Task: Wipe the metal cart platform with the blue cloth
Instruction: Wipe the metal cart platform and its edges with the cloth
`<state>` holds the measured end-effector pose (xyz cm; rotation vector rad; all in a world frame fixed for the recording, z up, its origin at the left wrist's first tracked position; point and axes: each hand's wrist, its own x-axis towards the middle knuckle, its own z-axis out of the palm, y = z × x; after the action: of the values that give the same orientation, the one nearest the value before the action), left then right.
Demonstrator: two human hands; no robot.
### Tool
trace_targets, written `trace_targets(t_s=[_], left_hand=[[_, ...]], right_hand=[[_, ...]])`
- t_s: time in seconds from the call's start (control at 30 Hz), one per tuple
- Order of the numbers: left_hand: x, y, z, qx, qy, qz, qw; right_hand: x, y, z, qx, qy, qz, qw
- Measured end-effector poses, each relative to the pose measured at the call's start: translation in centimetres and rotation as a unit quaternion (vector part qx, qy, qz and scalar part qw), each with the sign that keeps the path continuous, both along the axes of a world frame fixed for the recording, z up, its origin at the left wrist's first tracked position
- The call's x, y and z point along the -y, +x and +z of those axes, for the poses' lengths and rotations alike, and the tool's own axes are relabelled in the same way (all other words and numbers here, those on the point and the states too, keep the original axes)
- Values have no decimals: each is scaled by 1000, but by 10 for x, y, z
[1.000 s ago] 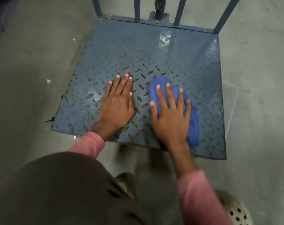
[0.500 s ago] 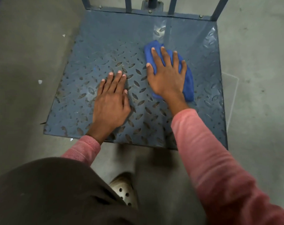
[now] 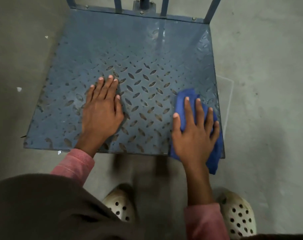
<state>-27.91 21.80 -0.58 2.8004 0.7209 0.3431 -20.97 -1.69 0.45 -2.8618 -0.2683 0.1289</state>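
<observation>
**Blue crumpled fabric cloth (image 3: 180, 103) pinned under the spread right hand (image 3: 193, 135)**

On my feed the blue cloth lies beneath the right hand, pressed onto the blue-grey diamond-tread metal cart platform (image 3: 130, 45) at its near corner. That hand is spread, fingers (image 3: 199, 111) straight and a little apart, palm down on the fabric; nothing is pinched. Cloth shows beyond the fingertips and on the little-finger side, and a fold of it hangs off the platform's edge beside the wrist.

I see the left hand (image 3: 102, 111) well apart on the thumb side of the right one. It is also flat on the bare tread plate, fingers straight and held close together, thumb alongside.

Far beyond both sets of fingertips, blue metal upright bars (image 3: 210, 7) rise from the platform's far edge. Behind the wrists are pink knitted sleeves (image 3: 74, 161) and two cream perforated clogs (image 3: 237, 215) on the grey concrete floor (image 3: 268, 84). A few small white scraps (image 3: 19, 89) lie on the floor out past the left hand's little finger.
</observation>
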Motion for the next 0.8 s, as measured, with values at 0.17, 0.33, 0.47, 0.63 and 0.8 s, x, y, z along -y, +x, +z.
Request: trace_targets(t_s=[0.17, 0.33, 0.47, 0.63, 0.8], left_hand=[[1, 0, 0, -9, -4, 2, 1000], [-1, -1, 1, -8, -9, -1, 1000], [-4, -2, -2, 5, -19, 0, 1000], [-4, -1, -1, -7, -7, -2, 1000], [-48, 45, 5, -59, -21, -44, 997]], right_hand=[[-61, 60, -3, -12, 20, 24, 999], [-113, -9, -7, 41, 46, 181, 982], [-60, -44, -4, 17, 26, 199, 979], [-40, 14, -3, 5, 13, 110, 994], [-94, 104, -6, 0, 32, 117, 993]])
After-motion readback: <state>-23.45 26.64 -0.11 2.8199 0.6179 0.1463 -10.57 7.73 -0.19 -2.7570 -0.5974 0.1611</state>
